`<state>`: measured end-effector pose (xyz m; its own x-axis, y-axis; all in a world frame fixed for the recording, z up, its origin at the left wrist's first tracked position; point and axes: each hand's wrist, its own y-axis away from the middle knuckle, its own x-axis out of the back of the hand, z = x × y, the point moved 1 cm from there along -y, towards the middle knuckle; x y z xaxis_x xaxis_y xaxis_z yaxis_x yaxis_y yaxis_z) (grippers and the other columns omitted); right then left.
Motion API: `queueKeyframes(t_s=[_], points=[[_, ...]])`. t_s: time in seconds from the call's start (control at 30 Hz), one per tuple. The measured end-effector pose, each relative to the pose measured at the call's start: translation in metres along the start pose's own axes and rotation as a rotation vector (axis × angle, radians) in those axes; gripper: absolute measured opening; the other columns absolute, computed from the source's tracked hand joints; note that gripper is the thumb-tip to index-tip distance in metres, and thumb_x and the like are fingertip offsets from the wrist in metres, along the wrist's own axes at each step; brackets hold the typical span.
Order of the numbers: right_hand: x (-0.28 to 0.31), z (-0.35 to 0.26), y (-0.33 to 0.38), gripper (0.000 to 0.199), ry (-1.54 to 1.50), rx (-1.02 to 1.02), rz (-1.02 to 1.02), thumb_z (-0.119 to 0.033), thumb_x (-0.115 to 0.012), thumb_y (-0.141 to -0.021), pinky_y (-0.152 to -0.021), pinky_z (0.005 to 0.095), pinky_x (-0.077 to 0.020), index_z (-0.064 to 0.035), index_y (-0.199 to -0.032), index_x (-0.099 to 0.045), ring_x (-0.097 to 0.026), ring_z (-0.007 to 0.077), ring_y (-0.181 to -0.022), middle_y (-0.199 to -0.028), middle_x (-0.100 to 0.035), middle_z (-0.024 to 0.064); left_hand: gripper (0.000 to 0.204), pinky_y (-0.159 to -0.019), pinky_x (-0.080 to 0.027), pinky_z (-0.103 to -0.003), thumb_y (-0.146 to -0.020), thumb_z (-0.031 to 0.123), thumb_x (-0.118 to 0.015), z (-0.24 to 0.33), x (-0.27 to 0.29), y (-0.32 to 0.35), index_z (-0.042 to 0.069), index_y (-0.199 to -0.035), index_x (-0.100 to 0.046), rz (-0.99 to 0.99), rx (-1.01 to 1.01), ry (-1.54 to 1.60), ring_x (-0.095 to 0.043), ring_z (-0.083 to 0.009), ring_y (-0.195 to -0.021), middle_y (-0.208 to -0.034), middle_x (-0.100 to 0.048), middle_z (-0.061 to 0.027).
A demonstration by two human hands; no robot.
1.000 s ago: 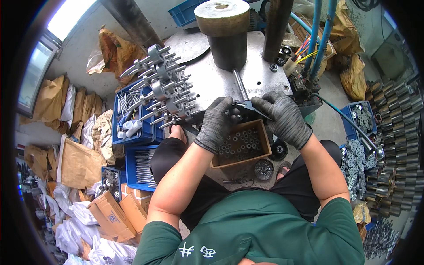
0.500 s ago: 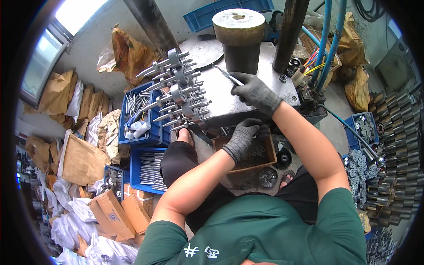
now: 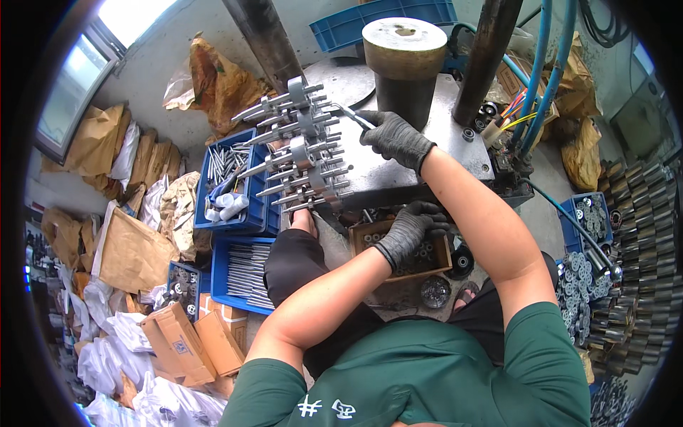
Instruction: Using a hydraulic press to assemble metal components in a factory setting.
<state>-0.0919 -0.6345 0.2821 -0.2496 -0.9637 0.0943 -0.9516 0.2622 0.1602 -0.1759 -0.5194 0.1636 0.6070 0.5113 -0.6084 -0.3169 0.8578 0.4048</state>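
Note:
My right hand point(image 3: 398, 141), in a dark grey glove, is closed around a slim metal tool with a bent tip point(image 3: 353, 116). The tip is close to the upper part of a row of steel shafts point(image 3: 284, 132) that pass through grey metal rings point(image 3: 302, 153). This row stands at the left edge of a metal press table point(image 3: 364, 160). Lower down, my gloved left hand point(image 3: 411, 231) is over a wooden box point(image 3: 402, 275) of small round metal parts. Its fingers are bent, and I cannot make out whether anything is in them.
A thick steel cylinder point(image 3: 404, 64) stands on the table between two dark columns point(image 3: 267, 43). Blue bins point(image 3: 245, 274) of metal rods are at the left. Blue hoses point(image 3: 544, 64) hang at the right, above parts bins. A black round part point(image 3: 462, 262) lies beside the box.
My right hand has moved left relative to the table, bringing the tool's tip nearer the shafts. My left hand remains over the wooden box, its fingers shifted slightly. The whole view has shifted a little.

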Motion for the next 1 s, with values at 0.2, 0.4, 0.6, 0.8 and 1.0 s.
queueKeyframes(t_s=[0.2,0.4,0.6,0.8,1.0], points=[[0.005,-0.002,-0.002,0.061,-0.009,-0.020,-0.035,-0.005,-0.068,-0.081,-0.045,0.0219,-0.0394,-0.0089,-0.140,-0.057,-0.050,0.0056,-0.057,-0.078,-0.056,-0.0032,0.025,-0.078,-0.065,-0.046,-0.098,-0.002,-0.052,-0.001,0.001,-0.002,-0.004,-0.123,-0.050,-0.022,0.044,-0.008,-0.070,-0.0408,-0.094,-0.108,-0.065,-0.0271],[0.005,-0.001,-0.007,0.063,0.052,-0.028,-0.033,-0.005,-0.067,-0.080,-0.045,0.0209,-0.0398,-0.0103,-0.142,-0.055,-0.051,0.0056,-0.057,-0.078,-0.056,-0.0032,0.023,-0.078,-0.063,-0.040,-0.101,0.000,-0.049,0.009,-0.009,0.009,-0.005,-0.123,-0.051,-0.011,0.077,-0.022,-0.070,-0.0344,-0.093,-0.108,-0.066,-0.0238],[0.001,-0.004,-0.008,0.065,0.171,0.068,-0.019,-0.006,-0.065,-0.081,-0.049,0.0228,-0.0430,-0.0124,-0.145,-0.054,-0.051,0.0063,-0.059,-0.078,-0.057,-0.0024,0.022,-0.077,-0.062,-0.036,-0.102,0.001,-0.046,0.010,-0.008,0.008,-0.007,-0.122,-0.052,-0.023,0.072,-0.082,-0.070,-0.0280,-0.091,-0.106,-0.067,-0.0201],[0.003,0.004,-0.012,0.062,0.205,0.106,-0.010,-0.007,-0.062,-0.083,-0.053,0.0258,-0.0478,-0.0123,-0.144,-0.055,-0.055,0.0088,-0.060,-0.077,-0.060,0.0002,0.022,-0.075,-0.061,-0.035,-0.104,0.004,-0.047,0.019,-0.017,0.015,-0.004,-0.123,-0.052,0.010,0.079,-0.128,-0.070,-0.0256,-0.089,-0.103,-0.068,-0.0180],[-0.014,-0.001,0.003,0.049,-0.258,-0.111,-0.195,-0.014,-0.066,-0.086,-0.055,0.0298,-0.0543,-0.0025,-0.132,-0.053,-0.068,0.0158,-0.068,-0.086,-0.063,0.0056,0.020,-0.071,-0.057,-0.031,-0.099,0.010,-0.060,0.017,-0.011,0.011,0.000,-0.116,-0.062,0.071,-0.021,-0.328,-0.067,-0.0187,-0.080,-0.096,-0.070,-0.0105]])
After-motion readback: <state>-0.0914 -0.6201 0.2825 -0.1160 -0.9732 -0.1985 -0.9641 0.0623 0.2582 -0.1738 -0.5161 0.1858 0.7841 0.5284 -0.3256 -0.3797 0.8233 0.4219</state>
